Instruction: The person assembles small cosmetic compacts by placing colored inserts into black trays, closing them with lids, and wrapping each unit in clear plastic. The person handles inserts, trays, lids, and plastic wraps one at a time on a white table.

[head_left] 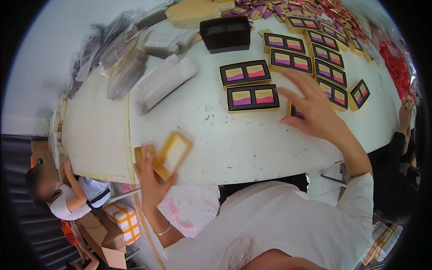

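Note:
At the table's front edge, my left hand (153, 182) has its thumb and fingers around an empty gold box (174, 153) with a pale inside. A smaller gold piece (143, 154) shows behind the fingers; whether it is a separate part I cannot tell. My right hand (312, 108) is open, fingers spread, above a partly hidden filled box (292, 111). Just left of it lies a filled box (253, 98) with a black insert and two purple, pink and gold squares. Another such filled box (245, 73) sits behind that one.
Several more filled boxes (330, 72) stand in rows at the right. Loose purple and gold squares (265, 8) are heaped at the back, near a stack of black trays (225, 33). Clear plastic trays (164, 83) lie left. Other people sit at both sides.

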A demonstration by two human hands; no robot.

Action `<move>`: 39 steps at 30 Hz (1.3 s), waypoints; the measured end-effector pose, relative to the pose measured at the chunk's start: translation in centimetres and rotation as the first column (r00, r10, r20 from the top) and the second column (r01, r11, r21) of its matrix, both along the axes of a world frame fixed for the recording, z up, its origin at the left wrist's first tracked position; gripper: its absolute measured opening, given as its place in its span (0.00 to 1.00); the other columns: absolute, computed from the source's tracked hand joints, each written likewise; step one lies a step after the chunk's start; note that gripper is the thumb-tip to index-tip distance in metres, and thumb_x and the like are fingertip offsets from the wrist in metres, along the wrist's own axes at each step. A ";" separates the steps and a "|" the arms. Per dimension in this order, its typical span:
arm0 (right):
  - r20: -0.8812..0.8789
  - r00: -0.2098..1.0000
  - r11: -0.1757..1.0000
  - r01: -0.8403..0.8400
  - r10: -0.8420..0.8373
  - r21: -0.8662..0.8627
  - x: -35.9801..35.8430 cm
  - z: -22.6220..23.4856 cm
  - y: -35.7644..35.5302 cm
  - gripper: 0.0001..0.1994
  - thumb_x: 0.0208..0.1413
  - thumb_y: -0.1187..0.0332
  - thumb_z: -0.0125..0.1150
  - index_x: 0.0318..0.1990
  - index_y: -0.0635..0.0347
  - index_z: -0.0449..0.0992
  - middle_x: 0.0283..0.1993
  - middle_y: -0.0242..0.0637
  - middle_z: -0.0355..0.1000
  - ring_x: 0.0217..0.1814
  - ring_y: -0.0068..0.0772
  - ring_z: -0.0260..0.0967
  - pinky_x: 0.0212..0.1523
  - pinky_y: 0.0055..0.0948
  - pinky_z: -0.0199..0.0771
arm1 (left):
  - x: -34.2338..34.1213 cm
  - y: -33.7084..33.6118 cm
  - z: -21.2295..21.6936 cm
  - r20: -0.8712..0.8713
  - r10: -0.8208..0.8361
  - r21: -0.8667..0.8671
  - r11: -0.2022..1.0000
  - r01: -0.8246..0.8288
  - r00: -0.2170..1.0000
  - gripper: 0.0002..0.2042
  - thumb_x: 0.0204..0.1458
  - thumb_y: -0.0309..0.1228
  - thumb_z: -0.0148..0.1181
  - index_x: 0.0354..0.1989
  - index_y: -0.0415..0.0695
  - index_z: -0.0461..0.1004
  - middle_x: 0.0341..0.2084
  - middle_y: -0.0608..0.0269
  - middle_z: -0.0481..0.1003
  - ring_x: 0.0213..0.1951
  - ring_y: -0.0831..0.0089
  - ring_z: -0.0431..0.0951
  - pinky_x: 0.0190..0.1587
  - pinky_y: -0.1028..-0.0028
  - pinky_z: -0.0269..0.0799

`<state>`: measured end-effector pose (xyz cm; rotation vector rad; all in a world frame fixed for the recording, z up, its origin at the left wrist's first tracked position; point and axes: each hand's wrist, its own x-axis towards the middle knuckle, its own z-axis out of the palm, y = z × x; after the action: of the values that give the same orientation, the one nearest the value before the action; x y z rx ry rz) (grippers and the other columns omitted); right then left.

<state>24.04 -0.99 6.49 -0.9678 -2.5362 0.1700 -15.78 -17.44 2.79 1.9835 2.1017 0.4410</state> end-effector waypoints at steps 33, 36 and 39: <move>-0.155 0.983 0.990 0.115 -0.101 0.079 2.0 -1.2 13.9 0.19 0.54 0.65 0.57 0.53 0.58 0.68 0.57 0.43 0.62 0.59 0.45 0.60 0.55 0.35 0.62 | 20.0 16.9 0.2 0.011 -0.843 0.092 0.536 0.839 0.537 0.31 0.31 0.31 0.67 0.49 0.45 0.64 0.64 0.57 0.50 0.66 0.60 0.50 0.63 0.37 0.29; -0.038 0.999 0.946 0.008 0.005 0.325 -4.2 -2.2 17.0 0.13 0.53 0.69 0.58 0.45 0.60 0.71 0.46 0.40 0.67 0.50 0.43 0.64 0.48 0.36 0.66 | 19.5 15.6 1.9 -0.048 -0.817 0.058 0.572 0.818 0.574 0.31 0.32 0.32 0.67 0.50 0.45 0.65 0.65 0.55 0.49 0.67 0.56 0.45 0.62 0.37 0.29; 0.053 0.996 0.925 0.047 -0.072 0.378 -6.6 -2.2 18.7 0.09 0.52 0.69 0.59 0.40 0.62 0.72 0.42 0.38 0.67 0.47 0.41 0.65 0.46 0.36 0.66 | 18.2 13.1 1.2 -0.032 -0.770 0.031 0.636 0.771 0.637 0.31 0.32 0.33 0.68 0.50 0.46 0.65 0.65 0.53 0.47 0.67 0.52 0.44 0.62 0.38 0.30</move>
<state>17.47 17.66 4.32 -0.9034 -2.4635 -0.3625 2.42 -4.34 3.95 2.6478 1.0296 0.2847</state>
